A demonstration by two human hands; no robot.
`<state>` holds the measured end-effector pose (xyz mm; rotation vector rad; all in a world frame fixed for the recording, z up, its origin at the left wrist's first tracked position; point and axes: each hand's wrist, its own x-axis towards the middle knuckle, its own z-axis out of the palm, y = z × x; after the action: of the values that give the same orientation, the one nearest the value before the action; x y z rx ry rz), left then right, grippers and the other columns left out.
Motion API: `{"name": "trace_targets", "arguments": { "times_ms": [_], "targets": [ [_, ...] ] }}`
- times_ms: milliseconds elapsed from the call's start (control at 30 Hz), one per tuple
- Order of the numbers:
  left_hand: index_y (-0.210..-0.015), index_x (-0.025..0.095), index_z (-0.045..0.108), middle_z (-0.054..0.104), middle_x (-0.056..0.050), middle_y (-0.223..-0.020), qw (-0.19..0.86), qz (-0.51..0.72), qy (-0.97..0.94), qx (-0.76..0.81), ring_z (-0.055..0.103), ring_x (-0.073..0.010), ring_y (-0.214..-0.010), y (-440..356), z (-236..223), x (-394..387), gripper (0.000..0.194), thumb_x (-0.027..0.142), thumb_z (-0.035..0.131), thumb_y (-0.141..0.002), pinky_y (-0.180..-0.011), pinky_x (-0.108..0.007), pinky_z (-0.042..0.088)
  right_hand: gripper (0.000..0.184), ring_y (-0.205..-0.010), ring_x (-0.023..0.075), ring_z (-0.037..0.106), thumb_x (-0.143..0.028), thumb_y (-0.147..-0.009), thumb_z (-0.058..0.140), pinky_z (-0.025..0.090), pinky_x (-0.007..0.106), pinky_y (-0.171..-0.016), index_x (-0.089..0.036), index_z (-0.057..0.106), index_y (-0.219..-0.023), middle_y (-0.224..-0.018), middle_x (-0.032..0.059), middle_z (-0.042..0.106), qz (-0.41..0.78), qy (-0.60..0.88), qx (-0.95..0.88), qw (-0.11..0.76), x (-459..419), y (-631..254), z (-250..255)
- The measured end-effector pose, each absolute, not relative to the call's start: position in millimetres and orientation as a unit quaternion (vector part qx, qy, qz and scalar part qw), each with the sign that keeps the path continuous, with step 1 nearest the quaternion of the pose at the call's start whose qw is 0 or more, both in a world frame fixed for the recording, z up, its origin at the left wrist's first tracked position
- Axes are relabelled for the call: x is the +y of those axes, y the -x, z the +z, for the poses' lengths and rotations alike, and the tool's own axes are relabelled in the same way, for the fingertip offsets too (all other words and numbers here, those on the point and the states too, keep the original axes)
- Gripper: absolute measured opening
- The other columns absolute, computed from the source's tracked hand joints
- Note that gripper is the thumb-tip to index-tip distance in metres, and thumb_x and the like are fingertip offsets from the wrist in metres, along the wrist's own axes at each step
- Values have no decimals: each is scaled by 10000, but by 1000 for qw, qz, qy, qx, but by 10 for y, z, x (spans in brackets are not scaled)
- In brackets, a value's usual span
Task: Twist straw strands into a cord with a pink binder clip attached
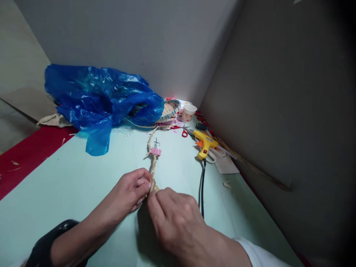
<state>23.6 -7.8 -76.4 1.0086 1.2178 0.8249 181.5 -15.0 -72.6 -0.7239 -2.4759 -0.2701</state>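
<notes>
A tan braided cord point(154, 167) of straw-like fibre runs from the back of the table towards me. Across it sits a pink binder clip point(155, 151) with its wire handles raised. My left hand point(136, 187) pinches the near end of the braid between thumb and fingers. Close beside it, my right hand point(175, 213) is closed on the fibre strands at the same end, back of the hand towards me. Its fingertips are partly hidden, as are the strands' loose ends.
A blue plastic bag point(105, 96) lies at the back left. Behind the clip stand a woven basket point(170, 110) and a paper cup point(189, 112). Red-handled scissors point(184, 131) lie near a yellow glue gun point(205, 144), whose black cable point(203, 189) runs towards me. Grey walls border the table.
</notes>
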Motion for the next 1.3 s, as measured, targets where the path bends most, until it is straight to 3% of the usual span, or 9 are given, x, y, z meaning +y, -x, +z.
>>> {"name": "trace_targets", "arguments": {
  "times_ms": [400, 500, 600, 700, 767, 933, 1033, 1167, 1300],
  "targets": [
    [-882, 180, 518, 381, 105, -550, 656, 359, -448, 490, 269, -57, -458, -163, -764, -90, 195, 358, 589, -849, -447, -221, 177, 136, -672, 194, 508, -115, -868, 467, 366, 344, -560, -149, 591, -820, -756, 53, 598, -61, 202, -952, 221, -112, -1861, -745],
    [-876, 179, 516, 446, 92, -566, 627, 364, -459, 513, 335, -68, -483, -169, -739, -90, 206, 352, 614, -820, -461, -219, 224, 205, -707, 188, 522, -267, -914, 484, 391, 345, -637, -163, 628, -812, -775, 56, 621, 77, 259, -928, 257, -32, -1898, -634],
    [-878, 168, 534, 583, 36, -672, 608, 371, -483, 509, 484, -106, -628, -169, -683, -106, 165, 321, 587, -843, -587, -238, 350, 200, -815, 182, 570, -300, -925, 494, 426, 324, -750, -154, 626, -961, -887, 71, 645, 247, 396, -833, 299, 106, -1931, -558],
    [-893, 183, 504, 632, 12, -707, 625, 364, -483, 494, 559, -144, -693, -182, -651, -124, 125, 303, 531, -873, -678, -285, 406, 184, -781, 158, 596, -301, -935, 486, 440, 281, -727, -155, 571, -1007, -869, 53, 660, 463, 401, -755, 236, 222, -1928, -587],
    [-949, 200, 463, 646, 17, -710, 644, 366, -471, 478, 593, -159, -700, -198, -656, -131, 131, 293, 520, -876, -708, -308, 419, 192, -653, 124, 567, -299, -964, 425, 425, 244, -644, -167, 546, -895, -741, 12, 630, 565, 362, -716, 193, 251, -1903, -637],
    [-1009, 226, 394, 628, 50, -669, 604, 382, -483, 506, 561, -154, -664, -222, -683, -146, 239, 280, 548, -835, -652, -300, 373, 333, -579, 89, 442, -276, -981, 389, 334, 219, -587, -163, 549, -711, -644, -24, 530, 489, 386, -757, 197, 210, -1856, -647],
    [-992, 230, 391, 603, 58, -638, 588, 352, -496, 534, 495, -148, -602, -214, -660, -148, 245, 316, 540, -818, -601, -296, 349, 277, -588, 89, 423, -247, -953, 431, 307, 219, -575, -159, 599, -752, -644, -32, 532, 443, 403, -774, 206, 212, -1870, -600],
    [-954, 234, 412, 587, 64, -607, 558, 313, -525, 561, 423, -141, -571, -187, -641, -134, 206, 344, 519, -817, -569, -285, 308, 238, -531, 84, 324, -202, -891, 456, 248, 225, -506, -153, 578, -692, -555, -58, 379, 432, 412, -776, 203, 248, -1892, -612],
    [-941, 243, 423, 611, 52, -637, 534, 292, -543, 578, 451, -151, -586, -172, -669, -142, 159, 344, 492, -839, -571, -286, 305, 220, -525, 78, 275, -144, -840, 451, 219, 230, -491, -155, 548, -643, -548, -64, 326, 427, 411, -780, 200, 253, -1889, -660]
  ]
}}
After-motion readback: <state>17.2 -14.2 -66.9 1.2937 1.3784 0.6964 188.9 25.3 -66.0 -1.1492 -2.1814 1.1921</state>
